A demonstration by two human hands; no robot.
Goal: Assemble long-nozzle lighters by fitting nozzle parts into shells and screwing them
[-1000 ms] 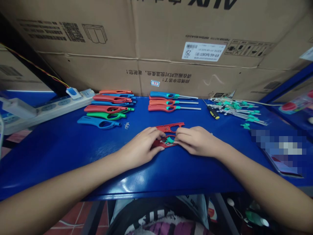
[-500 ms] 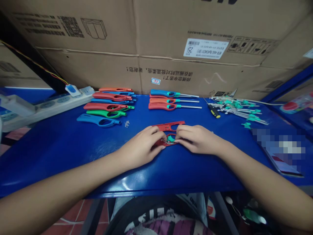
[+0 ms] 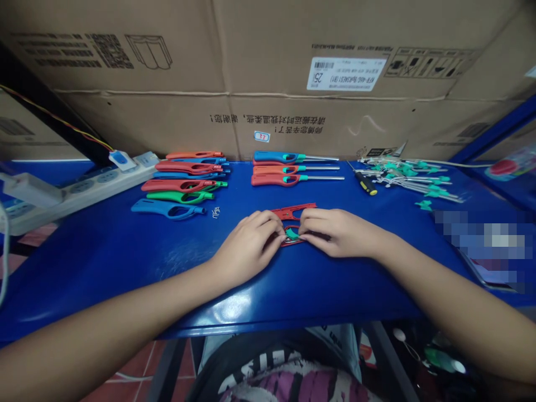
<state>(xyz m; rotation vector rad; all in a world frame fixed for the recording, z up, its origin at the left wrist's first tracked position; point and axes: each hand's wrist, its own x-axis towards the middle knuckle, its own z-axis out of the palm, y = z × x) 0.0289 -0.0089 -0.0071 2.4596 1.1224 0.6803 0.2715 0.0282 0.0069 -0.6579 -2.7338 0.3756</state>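
On the blue table, one red lighter casing half (image 3: 292, 214) lies just beyond my fingers. Nearer to me is a second red casing half (image 3: 286, 243), with a green trigger (image 3: 292, 233) in its opening. My left hand (image 3: 253, 240) pinches at the left end of this nearer half and covers most of it. From the other side, my right hand (image 3: 335, 231) has its fingers closed at the right end, beside the trigger. Fingertips hide the small parts between them.
Several coloured casings (image 3: 180, 209) are stacked at left, by small metal pins (image 3: 216, 212) and a power strip (image 3: 104, 181). Behind stand assembled lighters (image 3: 276, 180). At right are a screwdriver (image 3: 365, 183), green trigger parts (image 3: 419, 176) and a blurred flat device (image 3: 481, 251). A cardboard box (image 3: 268, 78) backs the table.
My left hand has shifted slightly over the nearer casing half and covers more of it. My right hand stays at the other end. The camera view has shifted a little.
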